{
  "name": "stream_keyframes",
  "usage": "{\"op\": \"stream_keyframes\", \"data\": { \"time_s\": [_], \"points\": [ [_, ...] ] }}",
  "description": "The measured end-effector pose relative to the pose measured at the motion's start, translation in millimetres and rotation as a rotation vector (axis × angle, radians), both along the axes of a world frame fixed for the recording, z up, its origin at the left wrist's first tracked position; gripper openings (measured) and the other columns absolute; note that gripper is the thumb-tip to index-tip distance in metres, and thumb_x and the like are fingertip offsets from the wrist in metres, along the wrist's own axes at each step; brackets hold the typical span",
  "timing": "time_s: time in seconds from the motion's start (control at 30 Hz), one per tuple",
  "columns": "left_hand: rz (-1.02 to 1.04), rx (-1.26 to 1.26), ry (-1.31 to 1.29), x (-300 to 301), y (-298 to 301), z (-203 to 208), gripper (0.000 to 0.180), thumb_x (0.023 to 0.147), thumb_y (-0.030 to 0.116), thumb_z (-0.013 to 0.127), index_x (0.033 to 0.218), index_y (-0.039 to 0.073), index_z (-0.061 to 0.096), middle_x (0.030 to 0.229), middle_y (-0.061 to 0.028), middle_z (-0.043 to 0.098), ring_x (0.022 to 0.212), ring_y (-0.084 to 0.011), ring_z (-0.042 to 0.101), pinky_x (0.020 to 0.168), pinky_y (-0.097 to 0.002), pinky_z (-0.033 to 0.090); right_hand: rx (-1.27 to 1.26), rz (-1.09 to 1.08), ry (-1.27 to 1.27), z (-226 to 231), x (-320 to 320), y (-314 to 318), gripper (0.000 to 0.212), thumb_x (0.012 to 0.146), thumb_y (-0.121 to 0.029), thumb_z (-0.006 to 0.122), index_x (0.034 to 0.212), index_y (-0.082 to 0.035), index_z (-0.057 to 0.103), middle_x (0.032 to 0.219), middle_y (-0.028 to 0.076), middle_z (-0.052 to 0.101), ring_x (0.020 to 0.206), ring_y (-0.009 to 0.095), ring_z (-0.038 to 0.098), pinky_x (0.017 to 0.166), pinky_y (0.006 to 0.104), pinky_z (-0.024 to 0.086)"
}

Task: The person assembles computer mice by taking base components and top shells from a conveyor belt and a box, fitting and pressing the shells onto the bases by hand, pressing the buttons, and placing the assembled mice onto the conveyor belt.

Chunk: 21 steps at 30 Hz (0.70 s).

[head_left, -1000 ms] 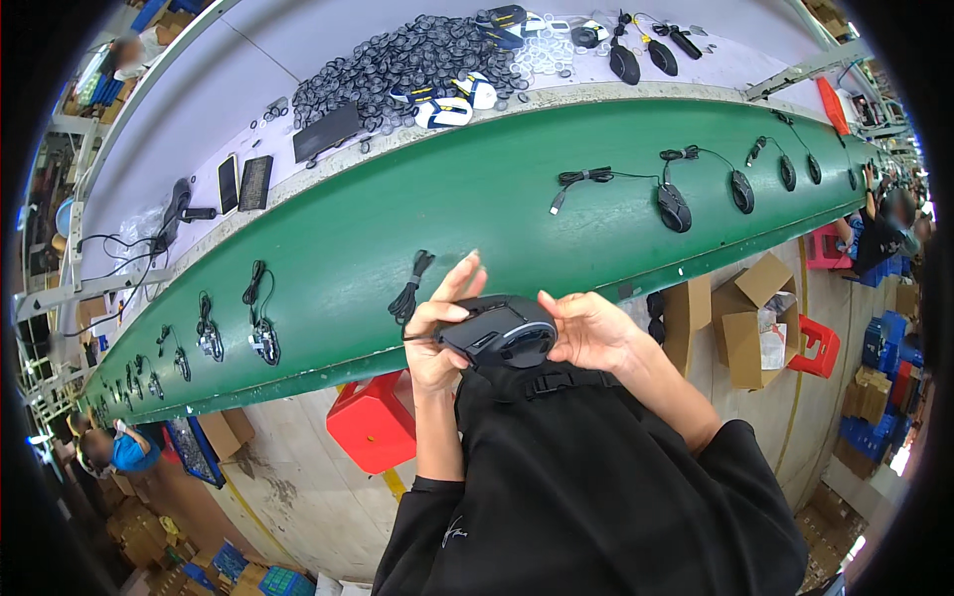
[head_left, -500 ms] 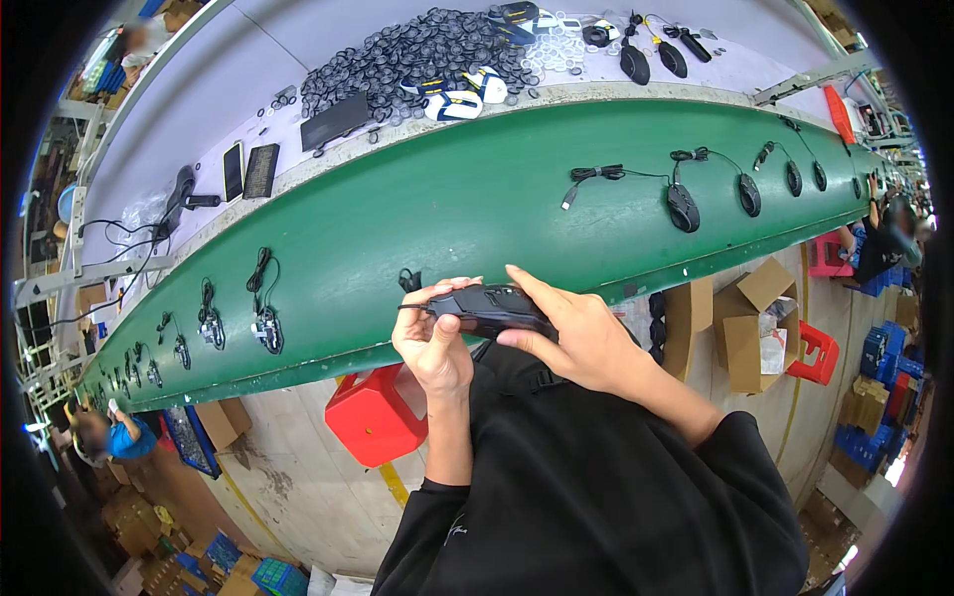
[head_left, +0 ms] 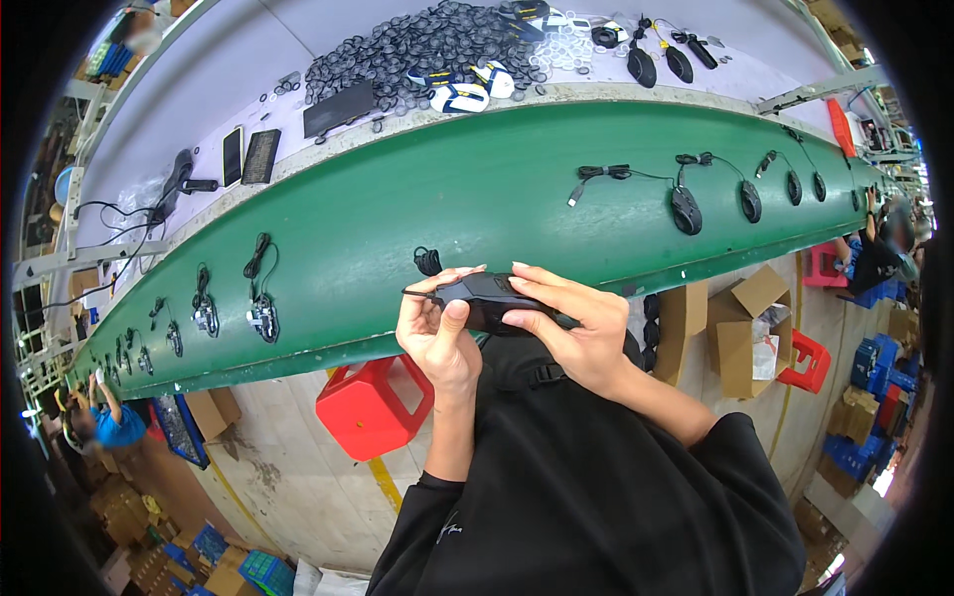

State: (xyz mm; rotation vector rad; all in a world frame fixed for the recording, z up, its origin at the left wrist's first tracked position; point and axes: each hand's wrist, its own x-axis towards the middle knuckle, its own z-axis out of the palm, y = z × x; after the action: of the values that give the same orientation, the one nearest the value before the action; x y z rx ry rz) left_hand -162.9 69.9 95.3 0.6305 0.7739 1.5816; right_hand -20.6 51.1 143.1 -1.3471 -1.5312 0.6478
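Fingers [head_left: 542, 286] of the right hand [head_left: 588, 328] and those of the left hand [head_left: 442, 343] are closed on a black mouse [head_left: 485, 299], gripping it from opposite ends. The mouse is held in front of the black shirt [head_left: 596, 487], near the close edge of the green belt [head_left: 358, 238]. A bundled cord [head_left: 427, 261] shows just beyond the left hand. More mice [head_left: 686, 211] with cords lie on the belt's right side. Behind it, the pale counter [head_left: 714, 85] carries a heap of dark rings [head_left: 397, 62]. A red stool [head_left: 366, 419] stands on the floor [head_left: 298, 477].
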Motion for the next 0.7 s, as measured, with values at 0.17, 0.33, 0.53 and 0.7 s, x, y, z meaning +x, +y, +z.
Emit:
{"op": "stream_keyframes", "data": {
  "time_s": [0.17,0.33,0.53,0.7],
  "points": [
    [0.070,0.035,0.028,10,6,4,0.033,0.081,0.010,0.075,0.103,-0.004,0.056,0.103,-0.0197,0.063,0.100,-0.0337,0.064,0.095,-0.0449,0.049,0.064,-0.100,0.070,-6,-3,7,0.024,0.068,-0.001,0.080,0.091,0.001,0.073,0.098,0.017,0.072,0.086,0.025,0.072,0.075,0.0298,0.057],
    [0.055,0.021,-0.003,10,14,4,0.033,0.081,0.013,0.076,0.103,-0.003,0.056,0.103,-0.0190,0.063,0.100,-0.0332,0.063,0.096,-0.0453,0.048,0.089,-0.087,0.058,0,-1,13,0.026,0.067,-0.001,0.080,0.093,0.000,0.074,0.098,0.017,0.072,0.088,0.025,0.072,0.076,0.0300,0.057],
    [-0.045,0.017,-0.245,0,12,-6,0.035,0.080,0.017,0.078,0.103,0.001,0.057,0.104,-0.0171,0.062,0.103,-0.0329,0.061,0.098,-0.0483,0.047,0.098,-0.017,-0.019,7,0,7,0.033,0.066,-0.004,0.082,0.097,0.000,0.072,0.104,0.016,0.071,0.094,0.025,0.071,0.080,0.0312,0.058],
    [-0.055,0.058,-0.430,-3,15,-11,0.035,0.079,0.019,0.078,0.104,0.005,0.058,0.106,-0.0129,0.061,0.107,-0.0315,0.058,0.102,-0.0465,0.043,0.159,0.059,-0.109,14,-2,12,0.036,0.066,-0.006,0.083,0.101,0.000,0.072,0.110,0.018,0.069,0.098,0.026,0.069,0.082,0.0316,0.057]
  ]
}}
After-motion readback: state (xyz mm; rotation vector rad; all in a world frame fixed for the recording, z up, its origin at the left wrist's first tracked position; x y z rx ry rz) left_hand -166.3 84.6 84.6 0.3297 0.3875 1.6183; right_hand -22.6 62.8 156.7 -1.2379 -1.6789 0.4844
